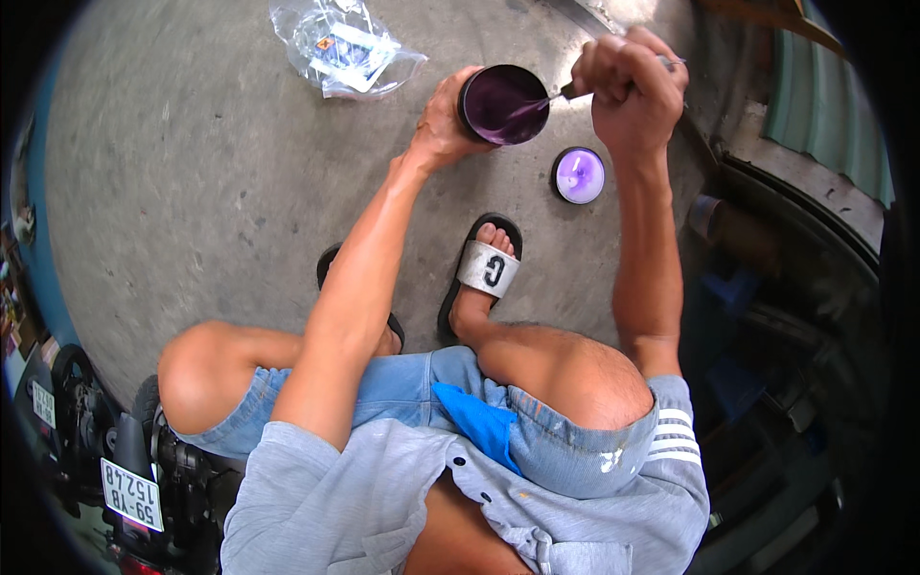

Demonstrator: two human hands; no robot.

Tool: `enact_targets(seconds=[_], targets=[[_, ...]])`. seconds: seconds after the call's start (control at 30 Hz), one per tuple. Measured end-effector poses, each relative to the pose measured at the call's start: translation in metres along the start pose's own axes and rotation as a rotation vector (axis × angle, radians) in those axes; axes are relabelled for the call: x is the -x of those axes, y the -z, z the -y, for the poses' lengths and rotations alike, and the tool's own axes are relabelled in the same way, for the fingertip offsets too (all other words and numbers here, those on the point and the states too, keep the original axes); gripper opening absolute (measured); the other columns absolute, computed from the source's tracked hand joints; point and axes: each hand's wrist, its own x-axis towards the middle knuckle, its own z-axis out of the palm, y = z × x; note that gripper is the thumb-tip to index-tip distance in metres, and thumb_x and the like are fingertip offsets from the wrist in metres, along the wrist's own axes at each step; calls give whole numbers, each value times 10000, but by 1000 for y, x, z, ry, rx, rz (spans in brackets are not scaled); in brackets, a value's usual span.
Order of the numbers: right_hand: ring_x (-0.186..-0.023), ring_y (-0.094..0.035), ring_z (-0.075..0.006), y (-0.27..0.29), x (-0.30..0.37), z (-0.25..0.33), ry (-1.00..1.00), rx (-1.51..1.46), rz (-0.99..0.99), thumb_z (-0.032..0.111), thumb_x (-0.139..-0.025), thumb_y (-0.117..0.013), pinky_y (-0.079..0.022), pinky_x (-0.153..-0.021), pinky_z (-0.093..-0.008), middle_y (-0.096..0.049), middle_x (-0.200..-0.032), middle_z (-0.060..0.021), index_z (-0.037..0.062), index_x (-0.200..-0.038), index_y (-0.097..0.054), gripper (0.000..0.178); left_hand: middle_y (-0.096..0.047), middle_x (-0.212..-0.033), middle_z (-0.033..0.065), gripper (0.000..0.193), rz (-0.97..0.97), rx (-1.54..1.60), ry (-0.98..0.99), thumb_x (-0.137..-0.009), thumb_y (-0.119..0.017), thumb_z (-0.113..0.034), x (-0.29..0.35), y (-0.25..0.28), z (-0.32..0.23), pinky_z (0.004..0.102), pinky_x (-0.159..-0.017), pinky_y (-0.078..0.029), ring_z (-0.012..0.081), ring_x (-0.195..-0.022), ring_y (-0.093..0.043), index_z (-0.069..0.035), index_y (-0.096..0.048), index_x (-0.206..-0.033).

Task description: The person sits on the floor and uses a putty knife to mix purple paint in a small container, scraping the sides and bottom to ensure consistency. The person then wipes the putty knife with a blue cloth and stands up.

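My left hand (443, 123) is wrapped round the side of a dark round can (464, 113), tilted so its open mouth shows. Inside lies dark purple liquid (503, 96) that looks like paint. With closed fingers my right hand (632, 81) grips a thin metal stirring tool (567, 93), its far end reaching over the can's right rim into the purple. The shape of that end is covered by the liquid. On the floor below and right of the can sits a small round lid (581, 176), dark-rimmed with glossy light purple inside.
A crumpled clear plastic bag (350, 57) with a printed packet inside lies at the far left on the concrete floor (192, 172). My sandalled foot (489, 264) stands near the lid. Parked motorbikes (134, 479) are at the lower left; a dark rack (767, 364) borders the right.
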Motion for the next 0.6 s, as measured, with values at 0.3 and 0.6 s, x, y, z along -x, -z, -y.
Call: enact_targets(seconds=[0.3, 0.6], targets=[[-452, -522, -87, -7, 7, 9, -92, -231, -311, 63, -873, -654, -458, -453, -252, -527, -529, -27, 28, -657, -639, 219, -564, -1288, 130, 999, 53, -21, -13, -523, -960, -209, 10, -1, 1, 430, -1048, -436, 339, -1234, -518, -97, -440, -1368], [-558, -515, -101, -8, 5, -15, -139, 85, 687, 68, -721, -716, -413, -559, -271, -562, -595, -44, -8, -614, -540, 220, -517, -1331, 110, 915, 335, -74, -54, -567, -910, -242, -30, 21, 16, 423, -1080, -391, 339, -1262, -459, -130, -471, -1362]])
